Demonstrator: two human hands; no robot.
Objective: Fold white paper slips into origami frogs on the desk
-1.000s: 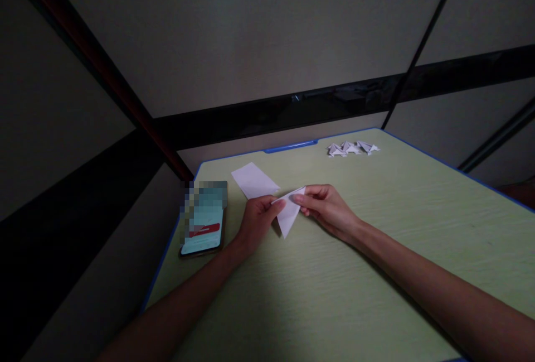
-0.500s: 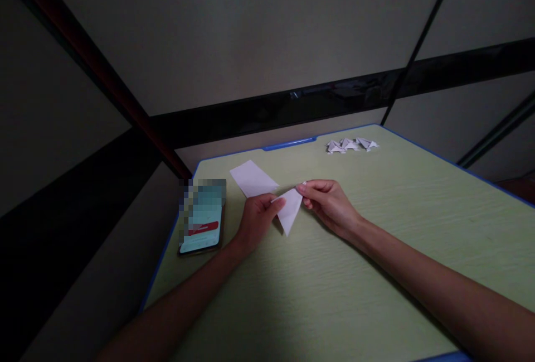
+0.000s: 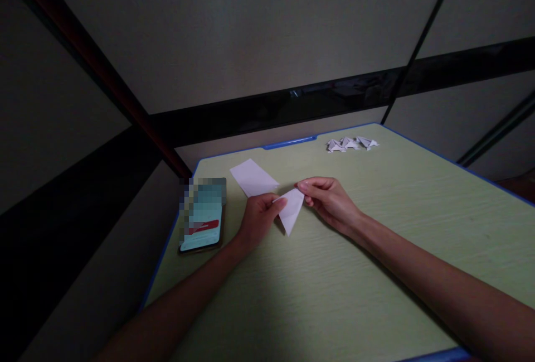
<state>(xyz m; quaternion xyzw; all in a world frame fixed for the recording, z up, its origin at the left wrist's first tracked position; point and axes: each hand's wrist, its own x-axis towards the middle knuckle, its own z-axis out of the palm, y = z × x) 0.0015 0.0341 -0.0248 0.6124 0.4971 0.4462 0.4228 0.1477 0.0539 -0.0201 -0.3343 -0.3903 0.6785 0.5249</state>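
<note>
A small folded piece of white paper [image 3: 291, 210] is held between my two hands above the table, one pointed corner hanging down towards me. My left hand [image 3: 259, 218] grips its left edge, thumb on top and fingers beneath. With thumb and fingertips, my right hand [image 3: 328, 201] pinches its upper right corner, and the fingers hide that tip. Behind my left hand a flat white sheet of paper [image 3: 252, 177] lies on the table, partly covered by the hand.
A phone [image 3: 203, 217] with a lit screen lies at the table's left edge. Three folded paper figures [image 3: 350, 143] stand in a row at the back right. The pale green table [image 3: 267, 306] has blue edging, and a panelled wall [image 3: 259, 33] rises behind it.
Almost nothing differs. The folded paper has shifted very slightly to the right, and both hands keep their grip on it.
</note>
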